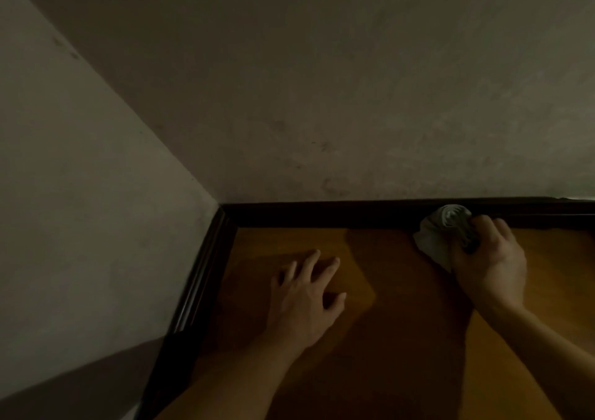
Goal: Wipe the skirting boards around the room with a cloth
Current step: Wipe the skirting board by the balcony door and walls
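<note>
At frame left, side skirting [196,278] meets back skirting [322,215] in a tight corner, likely to be missed by a bunched wad. Lower centre, left hand [306,300] is spread flat on floor [402,290]; slip possible if leaned on. At right, cloth [444,229] is gripped by right hand [489,258] and pressed on back skirting. Run to corner unobstructed.

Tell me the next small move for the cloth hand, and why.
Probably slide the cloth left along the skirting board toward the corner: the right hand grips it bunched against the board, and the left hand rests on the floor. Which stretch is already wiped cannot be told.
</note>
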The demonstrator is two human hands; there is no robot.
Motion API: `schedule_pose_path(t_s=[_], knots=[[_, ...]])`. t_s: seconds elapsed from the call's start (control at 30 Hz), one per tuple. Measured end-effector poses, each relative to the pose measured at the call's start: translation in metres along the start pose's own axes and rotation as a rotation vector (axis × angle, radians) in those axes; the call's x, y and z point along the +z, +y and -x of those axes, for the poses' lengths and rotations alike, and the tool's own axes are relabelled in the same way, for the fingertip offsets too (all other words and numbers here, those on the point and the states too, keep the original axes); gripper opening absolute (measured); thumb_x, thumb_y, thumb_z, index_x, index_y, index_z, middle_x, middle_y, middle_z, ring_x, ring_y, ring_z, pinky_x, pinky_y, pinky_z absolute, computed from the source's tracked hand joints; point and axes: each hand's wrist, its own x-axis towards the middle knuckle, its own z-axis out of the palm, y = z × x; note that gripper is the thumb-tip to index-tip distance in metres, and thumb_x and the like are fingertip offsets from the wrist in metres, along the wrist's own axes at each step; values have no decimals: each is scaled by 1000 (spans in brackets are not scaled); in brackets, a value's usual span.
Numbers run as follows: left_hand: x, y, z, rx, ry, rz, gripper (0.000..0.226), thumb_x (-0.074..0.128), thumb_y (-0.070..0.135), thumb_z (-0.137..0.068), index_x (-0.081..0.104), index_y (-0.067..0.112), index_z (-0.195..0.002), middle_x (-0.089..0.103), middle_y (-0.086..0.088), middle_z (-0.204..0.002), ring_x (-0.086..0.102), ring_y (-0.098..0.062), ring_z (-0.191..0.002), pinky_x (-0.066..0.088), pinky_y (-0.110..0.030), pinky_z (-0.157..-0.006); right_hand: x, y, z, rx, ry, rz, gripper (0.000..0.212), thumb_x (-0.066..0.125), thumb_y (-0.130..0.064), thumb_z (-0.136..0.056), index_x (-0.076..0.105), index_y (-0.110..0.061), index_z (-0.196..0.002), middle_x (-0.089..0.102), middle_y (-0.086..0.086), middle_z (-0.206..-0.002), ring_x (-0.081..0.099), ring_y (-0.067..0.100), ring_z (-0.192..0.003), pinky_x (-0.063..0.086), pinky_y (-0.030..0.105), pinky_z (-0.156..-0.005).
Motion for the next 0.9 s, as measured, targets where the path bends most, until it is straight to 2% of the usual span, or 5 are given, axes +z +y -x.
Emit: schedule_pose_path(t_s=[0.27, 0.47, 0.57, 0.73, 0.9], knots=[[-6, 15, -7, 59, 37, -5, 68, 30, 73, -93, 4, 52, -152, 5, 7, -166, 16, -24, -150, 21, -53, -118, 16, -18, 6, 23, 52, -42, 21, 70, -22, -83, 51, -15, -90, 48, 5, -86, 50, 30, -72, 33, 31, -55], [5, 49, -13, 144, -37, -52, 67, 26, 73, -94, 11, 47, -154, 1, 7, -168, 9, -26, -152, 15, -53, -119, 9, -25, -1, -76, -53, -19, 25, 72, -19, -83, 59, -6, -101, 55, 10, -94, 55, 32, -77, 43, 35, -57], [10, 54, -14, 136, -23, -55, 66, 22, 74, -94, 3, 52, -153, -7, 13, -167, 2, -22, -153, 15, -55, -118, -9, 4, -5, 10, 33, -24, 22, 70, -19, -83, 58, -8, -97, 54, 8, -91, 54, 29, -75, 36, 31, -58], [12, 54, -10, 150, 20, -65, 69, 11, 77, -89, -9, 56, -152, -10, 15, -167, 1, -19, -153, 22, -56, -115, -42, 52, -14, 202, 149, -7, 18, 69, -23, -85, 59, -12, -95, 55, 6, -91, 55, 27, -79, 47, 38, -62], [10, 62, -8, 136, 8, -111, 68, 5, 76, -88, -18, 56, -149, -19, 14, -165, -6, -18, -153, 19, -56, -117, -40, 49, -13, 84, 98, -44, 19, 69, -24, -84, 61, -13, -97, 56, 2, -93, 52, 17, -78, 37, 28, -63]])
